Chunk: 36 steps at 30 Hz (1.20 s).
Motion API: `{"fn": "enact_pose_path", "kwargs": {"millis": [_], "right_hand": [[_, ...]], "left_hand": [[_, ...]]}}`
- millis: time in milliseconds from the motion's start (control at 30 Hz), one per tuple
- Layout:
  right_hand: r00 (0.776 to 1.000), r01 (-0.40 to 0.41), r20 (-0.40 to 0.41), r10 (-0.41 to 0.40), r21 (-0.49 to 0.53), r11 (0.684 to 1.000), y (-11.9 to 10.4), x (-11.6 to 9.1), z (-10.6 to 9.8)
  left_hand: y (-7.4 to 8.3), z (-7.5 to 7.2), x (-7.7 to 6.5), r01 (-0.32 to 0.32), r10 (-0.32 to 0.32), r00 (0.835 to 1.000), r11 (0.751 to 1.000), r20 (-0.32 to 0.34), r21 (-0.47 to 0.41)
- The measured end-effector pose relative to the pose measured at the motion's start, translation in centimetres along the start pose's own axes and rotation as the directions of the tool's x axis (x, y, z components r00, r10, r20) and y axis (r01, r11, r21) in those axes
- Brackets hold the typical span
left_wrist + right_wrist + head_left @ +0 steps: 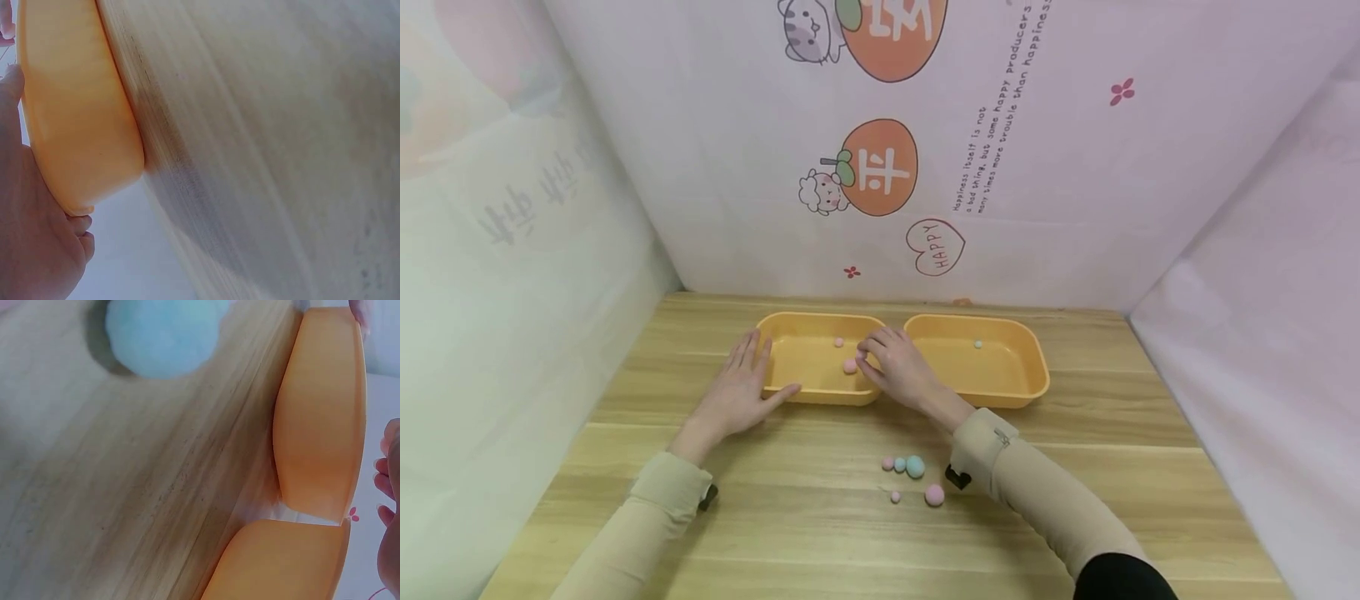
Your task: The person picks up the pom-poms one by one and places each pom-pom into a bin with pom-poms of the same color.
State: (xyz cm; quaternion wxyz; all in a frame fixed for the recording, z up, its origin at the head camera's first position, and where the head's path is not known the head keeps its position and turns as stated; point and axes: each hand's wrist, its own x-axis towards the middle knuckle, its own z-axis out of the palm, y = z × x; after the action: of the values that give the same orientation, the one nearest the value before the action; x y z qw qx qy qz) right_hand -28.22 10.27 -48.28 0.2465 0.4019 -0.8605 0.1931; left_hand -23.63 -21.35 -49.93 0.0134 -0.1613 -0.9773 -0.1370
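Note:
My left hand (739, 392) rests on the left end of the left orange-yellow tray (820, 398), its fingers extended along the end and the thumb on the near rim. In the left wrist view this hand lies against the tray's outer wall (81, 112). Above the same tray's right end, my right hand (897, 365) pinches a small pink ball (861, 356), mostly covered by the fingertips. Inside that tray lie two pink balls, a smaller one (838, 342) and a larger one (850, 366).
The right tray (1037, 387) holds a tiny pale blue ball (977, 344). Nearer on the wooden table (820, 517) lie a blue ball (915, 466), a smaller blue one (900, 464) and several pink balls (935, 495). Printed white cloth (1037, 250) hangs behind and at both sides.

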Motion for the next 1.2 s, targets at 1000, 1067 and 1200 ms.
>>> {"fn": "enact_pose_path", "kwargs": {"millis": [1000, 1067, 1200], "right_hand": [[0.973, -0.219, 0.081, 0.215, 0.043, 0.975, 1.0, 1.6, 1.8], [0.973, -0.218, 0.082, 0.215, 0.036, 0.975, 1.0, 1.6, 1.9], [0.974, -0.216, 0.075, 0.213, 0.040, 0.975, 1.0, 1.5, 2.0]], "left_hand": [[0.1, 0.0, -0.1, -0.001, 0.001, 1.000, 1.000, 0.001, 0.017], [0.1, 0.0, -0.1, 0.002, -0.002, 1.000, 1.000, 0.003, 0.017], [0.1, 0.0, -0.2, 0.009, -0.009, 1.000, 1.000, 0.006, 0.012]]}}
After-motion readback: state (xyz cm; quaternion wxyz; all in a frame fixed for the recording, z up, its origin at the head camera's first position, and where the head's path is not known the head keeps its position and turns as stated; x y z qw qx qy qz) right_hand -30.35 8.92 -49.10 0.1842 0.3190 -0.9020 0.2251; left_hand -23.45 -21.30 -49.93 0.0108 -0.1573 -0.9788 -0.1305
